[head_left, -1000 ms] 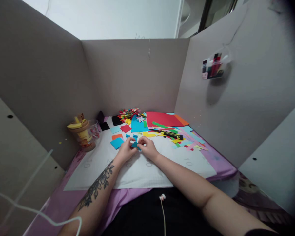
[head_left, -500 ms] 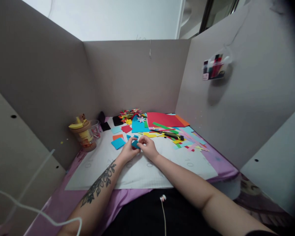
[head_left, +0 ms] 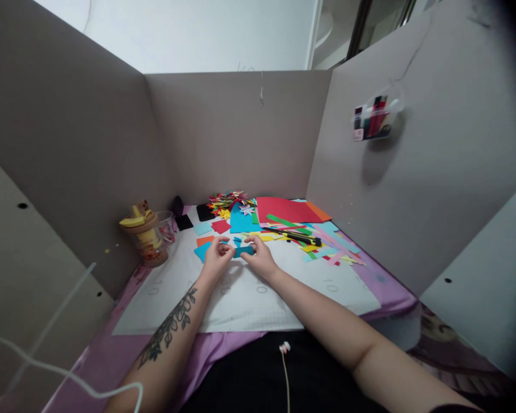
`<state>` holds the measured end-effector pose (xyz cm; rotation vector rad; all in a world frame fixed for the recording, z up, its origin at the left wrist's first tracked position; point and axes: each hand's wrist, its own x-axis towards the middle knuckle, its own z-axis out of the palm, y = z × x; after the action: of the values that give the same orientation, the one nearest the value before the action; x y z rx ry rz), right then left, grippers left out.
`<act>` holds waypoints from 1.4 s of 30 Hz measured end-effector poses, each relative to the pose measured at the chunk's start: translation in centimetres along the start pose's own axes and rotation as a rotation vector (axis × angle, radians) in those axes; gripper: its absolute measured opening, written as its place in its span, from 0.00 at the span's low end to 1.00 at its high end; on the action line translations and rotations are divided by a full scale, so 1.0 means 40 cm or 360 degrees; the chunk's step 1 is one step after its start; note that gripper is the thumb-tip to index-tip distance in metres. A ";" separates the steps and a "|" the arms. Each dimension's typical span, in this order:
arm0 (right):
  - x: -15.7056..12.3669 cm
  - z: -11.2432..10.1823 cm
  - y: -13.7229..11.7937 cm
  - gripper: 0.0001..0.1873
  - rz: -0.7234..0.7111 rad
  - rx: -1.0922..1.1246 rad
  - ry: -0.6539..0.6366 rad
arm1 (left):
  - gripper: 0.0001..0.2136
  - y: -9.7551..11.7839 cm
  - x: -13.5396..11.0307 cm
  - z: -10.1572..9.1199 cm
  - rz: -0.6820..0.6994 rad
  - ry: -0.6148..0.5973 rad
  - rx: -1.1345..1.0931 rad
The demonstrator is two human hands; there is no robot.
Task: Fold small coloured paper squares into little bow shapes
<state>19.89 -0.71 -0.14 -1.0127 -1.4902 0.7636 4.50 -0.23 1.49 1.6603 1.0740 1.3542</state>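
My left hand and my right hand meet over the white cutting mat. Between them they pinch a small teal paper piece, stretched out sideways like a short strip. The left fingers grip its left end, the right fingers its right end. Just behind my hands lie small blue and orange paper squares. My left forearm carries a dark tattoo.
Coloured paper sheets and scraps cover the far half of the mat, with a black-and-yellow utility knife on them. A heap of folded paper stars sits at the back. A cup with a yellow toy stands left. Grey partition walls enclose the desk.
The teal piece was a compact folded shape between my fingertips; now it is pulled out wider and my hands have moved slightly apart.
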 end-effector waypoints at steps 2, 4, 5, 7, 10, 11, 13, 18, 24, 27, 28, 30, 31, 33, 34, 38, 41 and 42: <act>-0.002 0.001 -0.002 0.16 -0.0023 -0.0052 -0.0025 | 0.14 0.002 -0.001 0.002 -0.0006 -0.0016 -0.0042; -0.002 0.001 -0.003 0.14 -0.0059 -0.0114 -0.0035 | 0.14 0.004 -0.002 0.003 0.0007 -0.0038 -0.0052; -0.003 0.001 -0.003 0.14 -0.0072 -0.0145 -0.0041 | 0.13 0.004 -0.003 0.003 0.0020 -0.0044 -0.0040; -0.003 0.002 -0.001 0.14 -0.0094 -0.0216 -0.0056 | 0.12 0.001 -0.005 0.001 0.0070 -0.0053 0.0019; -0.006 0.005 0.003 0.11 -0.0211 -0.0355 -0.0075 | 0.10 -0.006 -0.008 -0.005 0.0214 -0.0066 0.0189; -0.006 0.006 0.004 0.09 -0.0277 -0.0414 -0.0081 | 0.10 -0.007 -0.010 -0.007 0.0265 -0.0074 0.0263; -0.007 0.007 0.005 0.04 -0.0420 -0.0534 -0.0093 | 0.08 -0.007 -0.014 -0.010 0.0334 -0.0100 0.0424; -0.006 0.000 0.000 0.06 -0.0588 -0.0741 -0.0167 | 0.05 0.013 -0.022 -0.011 0.0419 -0.0258 0.0812; -0.007 -0.021 -0.018 0.06 -0.0677 -0.0850 -0.0175 | 0.03 0.022 -0.017 -0.029 0.0496 -0.0304 0.0768; -0.003 -0.038 -0.018 0.06 -0.0645 -0.0800 -0.0127 | 0.03 0.014 -0.008 -0.043 0.0468 -0.0174 0.0644; -0.002 -0.043 -0.017 0.06 -0.0633 -0.0770 -0.0121 | 0.03 0.011 -0.005 -0.047 0.0464 -0.0144 0.0608; 0.002 -0.054 -0.012 0.06 -0.0603 -0.0681 -0.0081 | 0.05 0.006 0.000 -0.055 0.0456 -0.0092 0.0557; 0.004 -0.058 -0.009 0.06 -0.0581 -0.0627 -0.0036 | 0.05 0.004 0.002 -0.058 0.0449 -0.0064 0.0544; 0.006 -0.061 -0.007 0.06 -0.0536 -0.0531 0.0078 | 0.06 0.003 0.003 -0.060 0.0429 -0.0021 0.0534; 0.006 -0.060 -0.006 0.05 -0.0525 -0.0502 0.0114 | 0.07 0.002 0.002 -0.058 0.0420 -0.0019 0.0529; 0.001 -0.038 -0.013 0.02 -0.0601 -0.0533 -0.0029 | 0.09 0.002 -0.007 -0.040 0.0407 -0.0109 0.0449; -0.002 -0.028 -0.018 0.05 -0.0645 -0.0624 -0.0114 | 0.09 0.002 -0.011 -0.035 0.0400 -0.0173 0.0411; -0.001 -0.029 -0.018 0.06 -0.0648 -0.0641 -0.0117 | 0.09 0.001 -0.009 -0.040 0.0395 -0.0182 0.0414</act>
<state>20.92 -1.14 0.68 -0.9312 -1.8842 0.2143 2.91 -0.54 1.68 2.0937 1.0376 1.2942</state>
